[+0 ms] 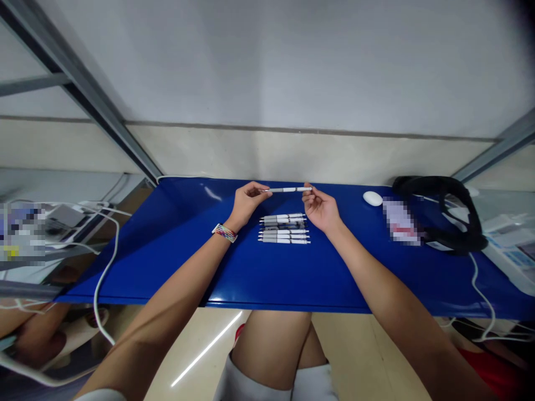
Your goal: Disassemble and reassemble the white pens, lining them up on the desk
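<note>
A white pen with a grey grip (288,190) is stretched level between my two hands, above the far part of the blue table. My left hand (249,201) pinches its grey tip end between thumb and fingers. At the other end, the white one, my right hand (321,207) is closed on it with thumb and fingertips. Just below, several similar pens (284,229) lie side by side in a stack of rows, tips to the left. One of them looks darker than the others. A colourful woven band (224,232) circles my left wrist.
The blue table (284,278) meets a pale wall. On its right are a white oval mouse-like object (372,199), a blurred-out packet (401,221) and a black strap headset (455,242). White cables (109,273) hang at both sides. Metal frame posts (112,128) flank the table.
</note>
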`<state>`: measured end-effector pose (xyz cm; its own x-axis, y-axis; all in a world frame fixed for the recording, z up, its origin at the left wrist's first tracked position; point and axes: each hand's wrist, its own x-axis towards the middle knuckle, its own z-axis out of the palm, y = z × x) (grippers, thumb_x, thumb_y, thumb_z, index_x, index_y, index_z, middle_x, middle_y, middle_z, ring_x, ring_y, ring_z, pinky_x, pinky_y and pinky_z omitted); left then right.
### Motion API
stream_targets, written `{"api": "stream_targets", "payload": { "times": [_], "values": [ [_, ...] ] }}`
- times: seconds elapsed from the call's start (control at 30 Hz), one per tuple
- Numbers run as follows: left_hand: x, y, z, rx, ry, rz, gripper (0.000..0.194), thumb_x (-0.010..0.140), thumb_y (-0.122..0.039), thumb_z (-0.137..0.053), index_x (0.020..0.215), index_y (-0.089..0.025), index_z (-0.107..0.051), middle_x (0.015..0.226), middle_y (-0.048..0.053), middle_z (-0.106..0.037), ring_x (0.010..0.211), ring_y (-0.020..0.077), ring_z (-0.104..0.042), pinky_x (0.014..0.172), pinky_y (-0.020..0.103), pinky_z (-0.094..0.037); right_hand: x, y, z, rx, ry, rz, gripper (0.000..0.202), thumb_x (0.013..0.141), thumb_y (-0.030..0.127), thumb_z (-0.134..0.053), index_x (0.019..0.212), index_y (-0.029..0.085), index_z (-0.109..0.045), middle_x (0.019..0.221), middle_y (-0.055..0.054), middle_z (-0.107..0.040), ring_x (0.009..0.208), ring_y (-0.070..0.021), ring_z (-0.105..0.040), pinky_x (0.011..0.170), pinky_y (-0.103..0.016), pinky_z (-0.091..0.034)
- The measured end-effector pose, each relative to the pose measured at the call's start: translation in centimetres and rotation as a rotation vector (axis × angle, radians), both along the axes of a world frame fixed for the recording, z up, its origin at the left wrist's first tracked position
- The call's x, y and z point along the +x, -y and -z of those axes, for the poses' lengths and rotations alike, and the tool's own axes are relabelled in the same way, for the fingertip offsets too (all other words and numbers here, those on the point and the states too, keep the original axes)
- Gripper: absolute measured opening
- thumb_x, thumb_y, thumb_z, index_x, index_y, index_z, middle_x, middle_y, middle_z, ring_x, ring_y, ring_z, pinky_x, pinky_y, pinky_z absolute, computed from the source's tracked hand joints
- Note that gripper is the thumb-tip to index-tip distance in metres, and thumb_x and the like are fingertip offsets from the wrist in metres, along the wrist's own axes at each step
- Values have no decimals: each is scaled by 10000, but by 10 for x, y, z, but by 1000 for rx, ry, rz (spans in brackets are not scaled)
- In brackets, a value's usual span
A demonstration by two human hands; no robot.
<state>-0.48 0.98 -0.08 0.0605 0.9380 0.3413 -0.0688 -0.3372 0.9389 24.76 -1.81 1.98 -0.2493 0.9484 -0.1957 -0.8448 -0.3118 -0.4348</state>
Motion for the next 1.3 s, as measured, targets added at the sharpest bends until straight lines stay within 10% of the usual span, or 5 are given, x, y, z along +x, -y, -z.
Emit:
{"api": "stream_targets", "payload": {
  "times": [1.3],
  "values": [
    [1,1,-1,-6,-7,-15,317,731,-399,-960,906,-189,-800,790,27,-740,732,156,-648,737,310,-515,-1,0,2,19,63,55,230,988,170,-610,1192,157,-716,847,-39,-758,645,-99,-684,593,-162,-629]
  ]
}}
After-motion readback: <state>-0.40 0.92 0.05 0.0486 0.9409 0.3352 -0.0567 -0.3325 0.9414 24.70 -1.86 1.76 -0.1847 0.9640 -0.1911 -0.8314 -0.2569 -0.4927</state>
